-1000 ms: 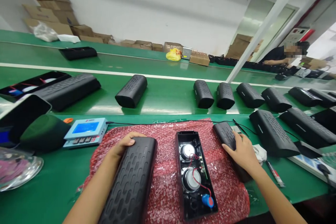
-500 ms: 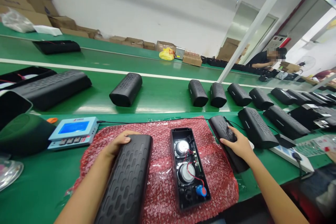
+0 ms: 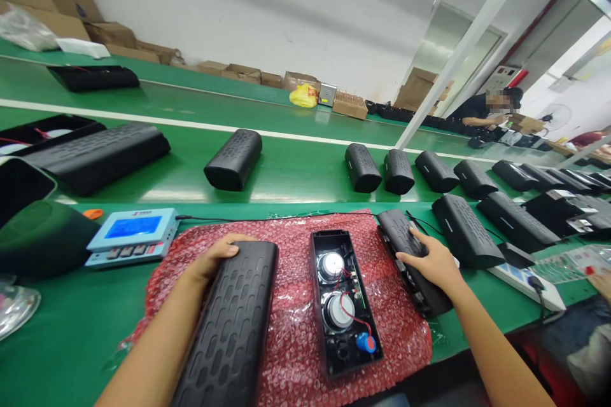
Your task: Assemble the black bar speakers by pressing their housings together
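Observation:
In the head view my left hand [image 3: 218, 259] grips the upper left side of a black speaker case [image 3: 228, 331] with an oblong pattern on its face. My right hand [image 3: 432, 262] is wrapped over another black speaker shell [image 3: 396, 229] on the right, tilted so that parts along its left edge show. Between them lies an open speaker half [image 3: 346, 365], untouched. Inside it are two round speaker drivers [image 3: 338, 313], red wires and a blue cylindrical part [image 3: 366, 343]. Red bubble wrap [image 3: 293, 311] is spread beneath.
A light-blue tester [image 3: 133, 229] with a lit screen stands left, its cable running behind the wrap. Black speakers [image 3: 233, 159] line the green belt [image 3: 296, 172] beyond. A white power strip [image 3: 529, 289] lies right. Another person [image 3: 477, 111] works at far right.
The shell under my right hand has tilted, and more of its left edge with inner parts now shows. My left hand and its speaker case stay nearly still.

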Available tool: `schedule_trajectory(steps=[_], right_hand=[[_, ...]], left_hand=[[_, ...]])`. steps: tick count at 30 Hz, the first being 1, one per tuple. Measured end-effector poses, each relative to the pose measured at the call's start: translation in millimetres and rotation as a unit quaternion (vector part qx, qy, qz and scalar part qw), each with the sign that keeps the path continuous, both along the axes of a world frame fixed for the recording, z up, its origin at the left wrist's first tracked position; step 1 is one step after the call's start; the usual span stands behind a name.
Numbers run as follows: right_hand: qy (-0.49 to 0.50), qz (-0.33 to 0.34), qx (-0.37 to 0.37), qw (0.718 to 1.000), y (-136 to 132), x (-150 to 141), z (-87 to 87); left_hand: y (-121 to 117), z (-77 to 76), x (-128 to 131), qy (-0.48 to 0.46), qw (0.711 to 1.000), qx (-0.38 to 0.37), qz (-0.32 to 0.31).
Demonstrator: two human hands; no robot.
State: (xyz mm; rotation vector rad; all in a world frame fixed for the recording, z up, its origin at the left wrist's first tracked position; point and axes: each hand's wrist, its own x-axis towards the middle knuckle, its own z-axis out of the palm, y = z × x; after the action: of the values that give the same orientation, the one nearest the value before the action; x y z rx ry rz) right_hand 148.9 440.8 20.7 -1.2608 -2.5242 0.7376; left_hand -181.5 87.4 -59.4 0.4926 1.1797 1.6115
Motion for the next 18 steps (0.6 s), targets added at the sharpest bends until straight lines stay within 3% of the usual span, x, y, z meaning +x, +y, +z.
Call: schedule_trajectory(steps=[4,8,13,18], right_hand=[[0.095,0.049,-0.251,0.962,1,6,14.7],[0.136,0.033,-0.445,0.884,-16,10,22.2],[0.221,-0.044,-0.479,0.848,-34,9,8.6],[0.229,-0.04,-0.533,0.814,-48,6,6.9]], left_hand=[[1,-1.7,-1,0.003,1.0,0.007,0.002],[1,0.0,0,0.01,1.0,0.011,0.004],[1,3.4,2,0.029,1.0,0.006,0.002],[1,3.7,2,0.047,0.999,-0.006,-0.005]])
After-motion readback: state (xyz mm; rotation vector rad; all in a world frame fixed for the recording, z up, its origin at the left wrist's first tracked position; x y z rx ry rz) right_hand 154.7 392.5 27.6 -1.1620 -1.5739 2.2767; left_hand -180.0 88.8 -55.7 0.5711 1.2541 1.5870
